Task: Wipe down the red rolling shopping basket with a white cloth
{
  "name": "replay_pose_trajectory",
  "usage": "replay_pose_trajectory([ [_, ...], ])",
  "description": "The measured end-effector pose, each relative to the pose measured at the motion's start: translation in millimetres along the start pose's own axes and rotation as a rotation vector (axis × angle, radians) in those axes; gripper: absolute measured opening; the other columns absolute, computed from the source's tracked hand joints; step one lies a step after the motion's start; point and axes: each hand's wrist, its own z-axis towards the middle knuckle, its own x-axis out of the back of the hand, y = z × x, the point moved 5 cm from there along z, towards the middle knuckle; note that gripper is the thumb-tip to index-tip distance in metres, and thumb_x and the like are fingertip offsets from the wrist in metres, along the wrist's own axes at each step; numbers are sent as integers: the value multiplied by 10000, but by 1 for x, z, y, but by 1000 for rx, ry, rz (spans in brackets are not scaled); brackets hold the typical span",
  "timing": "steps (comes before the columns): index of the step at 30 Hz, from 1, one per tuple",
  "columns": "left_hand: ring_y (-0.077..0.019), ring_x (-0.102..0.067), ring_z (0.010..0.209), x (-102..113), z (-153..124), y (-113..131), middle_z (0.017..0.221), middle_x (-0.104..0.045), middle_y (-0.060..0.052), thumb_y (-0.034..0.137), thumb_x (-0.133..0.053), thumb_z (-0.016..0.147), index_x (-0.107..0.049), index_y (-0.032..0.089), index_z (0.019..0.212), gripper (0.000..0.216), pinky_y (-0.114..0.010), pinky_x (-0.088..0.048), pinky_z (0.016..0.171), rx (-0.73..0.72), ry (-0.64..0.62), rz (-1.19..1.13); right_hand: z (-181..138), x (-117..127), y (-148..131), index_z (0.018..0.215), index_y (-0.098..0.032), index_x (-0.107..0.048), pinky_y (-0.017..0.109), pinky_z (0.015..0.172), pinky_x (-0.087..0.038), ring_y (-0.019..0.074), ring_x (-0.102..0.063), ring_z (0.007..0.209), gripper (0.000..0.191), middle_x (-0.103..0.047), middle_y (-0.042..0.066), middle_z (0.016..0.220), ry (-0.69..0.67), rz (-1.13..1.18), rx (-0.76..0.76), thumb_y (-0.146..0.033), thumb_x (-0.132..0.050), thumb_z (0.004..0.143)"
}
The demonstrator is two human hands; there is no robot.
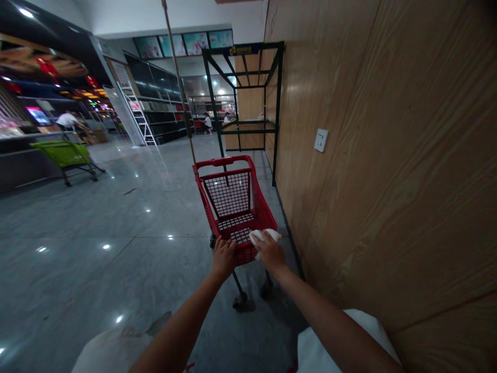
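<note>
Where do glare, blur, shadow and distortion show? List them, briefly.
All in the head view: glare spots dot the grey floor; the green shopping cart is smeared by blur; the wood-grain wall looks stretched toward the right edge; a soft shadow lies under the red shopping cart; the right hand and white cloth look fairly sharp.

A red shopping cart (246, 254) stands at the centre of the frame. Just below centre, the left hand (224, 256) grips its near rim, while the right hand (269, 252) presses a white cloth (275, 235) against the rim's near right corner. A thin pole (179, 77) rises from the cart's far left corner to the top edge. A wood-grain wall (368, 155) with a white socket (320, 140) fills the right side. A dark metal frame (277, 124) stands upper centre; a green cart (72, 154) sits at left.
</note>
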Motion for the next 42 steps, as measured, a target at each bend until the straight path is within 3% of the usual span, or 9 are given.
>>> replay_pose_trajectory([
  [3, -222, -563, 906, 0, 0, 1, 900, -650, -39, 255, -597, 771, -600, 222, 882, 117, -461, -309, 1093, -17, 1, -15, -10, -18, -32, 1388, -277, -472, 386, 1053, -382, 227, -379, 1338, 586, -461, 80, 1439, 73, 26, 132, -52, -463, 847],
  [6, -220, -565, 898, 0, -3, -2, 896, -653, -36, 275, -608, 773, -607, 222, 911, 148, -461, -321, 1084, -17, 15, -22, -16, -22, -40, 1362, -333, -492, 389, 1004, -431, 228, -409, 1320, 553, -472, 55, 1433, 96, 11, 197, -81, -474, 871],
  [15, -224, -559, 945, -1, -12, -7, 918, -653, -35, 157, -569, 737, -598, 237, 836, 130, -469, -324, 1086, 28, 25, -29, 0, 15, 42, 1307, -329, -554, 365, 974, -446, 219, -436, 1293, 607, -505, 47, 1401, 110, -82, -54, 4, -470, 807],
  [19, -233, -555, 947, 1, -14, -5, 936, -656, -44, 156, -551, 754, -613, 229, 867, 148, -467, -345, 1058, 70, 42, -26, -8, -2, 9, 1352, -321, -507, 375, 987, -435, 225, -414, 1314, 634, -493, 48, 1415, 85, -66, 8, 2, -463, 809],
  [24, -237, -555, 939, 7, -17, -3, 942, -655, -56, 195, -535, 793, -635, 231, 950, 189, -449, -377, 1013, 88, 55, -46, -23, -24, -49, 1407, -340, -423, 358, 854, -499, 239, -408, 1316, 588, -431, 65, 1463, 35, -79, 187, -64, -418, 889],
  [28, -228, -561, 948, 10, -20, -8, 916, -652, -50, 146, -507, 781, -634, 237, 886, 188, -441, -368, 1030, 55, 34, -53, -18, -11, -36, 1367, -393, -464, 363, 867, -485, 230, -472, 1239, 531, -523, 47, 1378, 37, -95, 181, -111, -446, 918],
  [34, -232, -554, 964, 10, -20, -9, 921, -649, -47, 115, -509, 751, -617, 233, 831, 179, -440, -348, 1059, 69, 24, -54, -6, 8, 10, 1335, -341, -520, 374, 889, -459, 242, -475, 1217, 508, -551, 72, 1331, 69, -147, -48, -81, -455, 903],
  [37, -237, -552, 948, 12, -18, -4, 902, -650, -50, 141, -536, 759, -631, 226, 832, 147, -453, -336, 1068, 104, 42, -49, -14, -5, -10, 1375, -310, -477, 378, 904, -452, 249, -438, 1265, 538, -519, 80, 1376, 77, -135, -22, -59, -427, 902],
  [42, -229, -558, 932, 14, -18, 0, 911, -648, -47, 187, -541, 789, -652, 235, 955, 205, -449, -371, 1028, 93, 65, -50, -28, -25, -61, 1400, -289, -441, 400, 879, -468, 260, -431, 1288, 535, -469, 90, 1431, 102, -129, 216, -72, -421, 912],
])
